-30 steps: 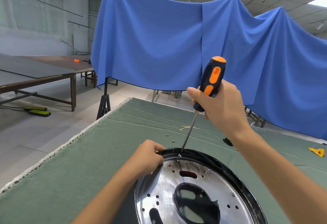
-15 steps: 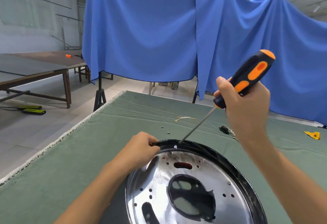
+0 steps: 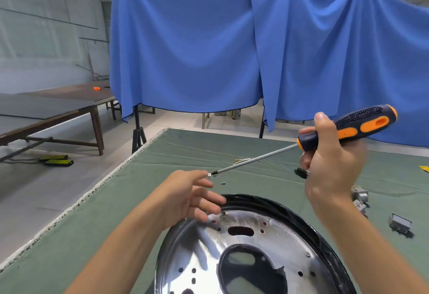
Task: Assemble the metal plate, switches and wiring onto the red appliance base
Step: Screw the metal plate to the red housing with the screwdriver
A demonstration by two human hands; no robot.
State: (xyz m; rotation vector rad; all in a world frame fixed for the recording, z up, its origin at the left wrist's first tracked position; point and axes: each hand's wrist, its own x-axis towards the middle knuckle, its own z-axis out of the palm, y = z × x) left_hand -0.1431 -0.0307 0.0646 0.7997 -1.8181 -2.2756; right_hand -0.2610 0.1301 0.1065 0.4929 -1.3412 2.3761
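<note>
A: Starting at the left: left hand (image 3: 185,197) hovers over the far-left rim of the shiny round perforated metal plate (image 3: 234,247), fingers loosely spread, nothing held. Looks set to take the small silver screw (image 3: 209,174) sitting at the driver tip just past its fingertips.

B: Touching the screw?

A: Can't tell, too small. Screw looks stuck on the tip, probably magnetic. Plate sits inside a glossy black ring (image 3: 278,208) on the green cloth-covered table (image 3: 116,201). Red shows only through the plate's holes, so the red appliance base is likely underneath, mostly hidden.

B: Right side?

A: Right hand (image 3: 329,170) is wrapped round the black-and-orange handled screwdriver (image 3: 343,129), thumb up along the handle, shaft angled down-left towards the left hand. Held raised off the plate, presumably so the screw can be seated or adjusted before driving.

B: Loose parts?

A: A couple of tiny dark screws (image 3: 222,183) on the cloth just beyond the ring. Brass-coloured bits (image 3: 242,160) behind the shaft, unclear what. Small black part (image 3: 301,173) partly behind the right hand. Grey boxy metal parts (image 3: 400,224) at the right, maybe switches, blurred.

B: Cut off?

A: Plate's near edge runs out of frame. No wiring identifiable. Right-hand fingers are motion-blurred.
</note>
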